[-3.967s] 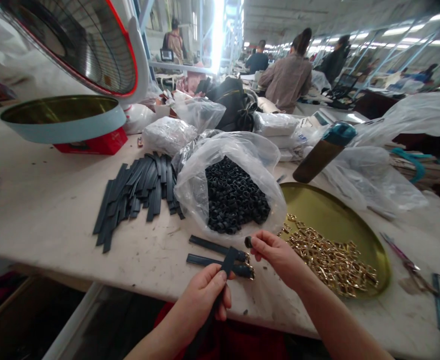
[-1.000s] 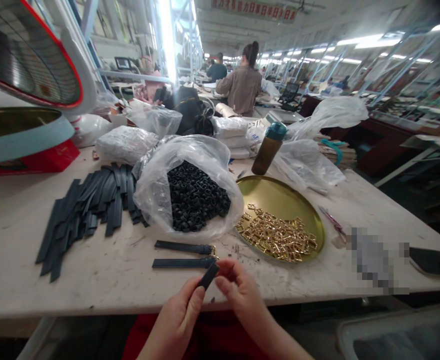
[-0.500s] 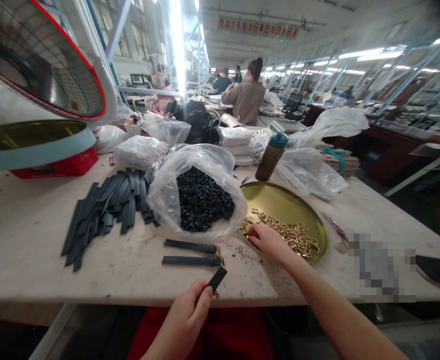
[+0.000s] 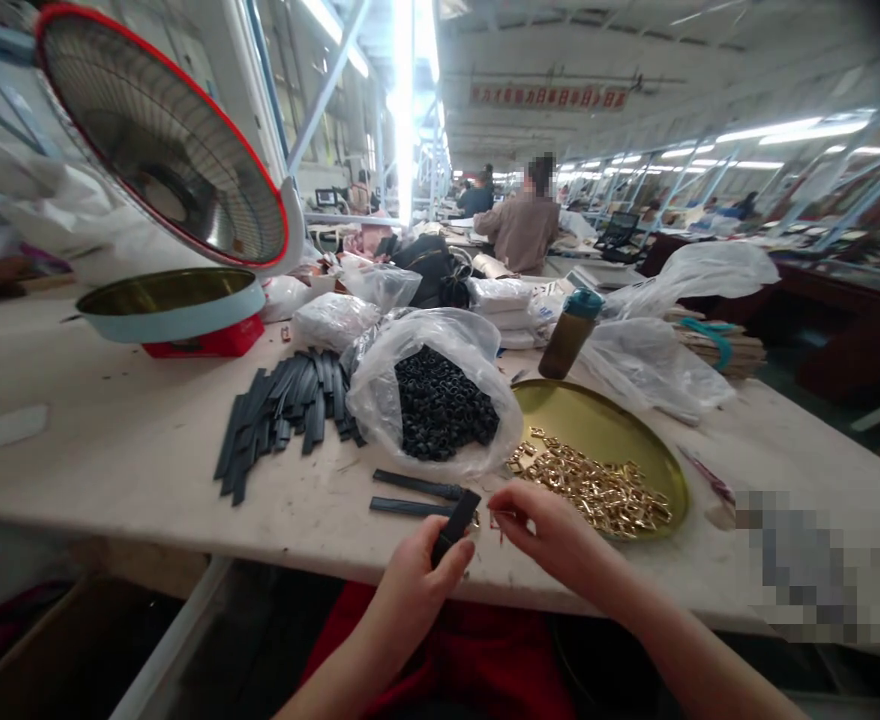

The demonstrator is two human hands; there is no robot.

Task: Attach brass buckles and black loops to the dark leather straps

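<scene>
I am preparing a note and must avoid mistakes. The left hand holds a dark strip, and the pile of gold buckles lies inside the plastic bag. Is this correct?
Not entirely: the pile of gold buckles lies on the round tray, not in the plastic bag, as the head view shows. The left hand does hold a dark strip.

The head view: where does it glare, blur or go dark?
In the head view, the light strip glares white, the gold metal pieces glint, the small piece at the right hand is too indistinct to identify, the upper right corner goes dark, and grey blocks cover a patch at right.
</scene>
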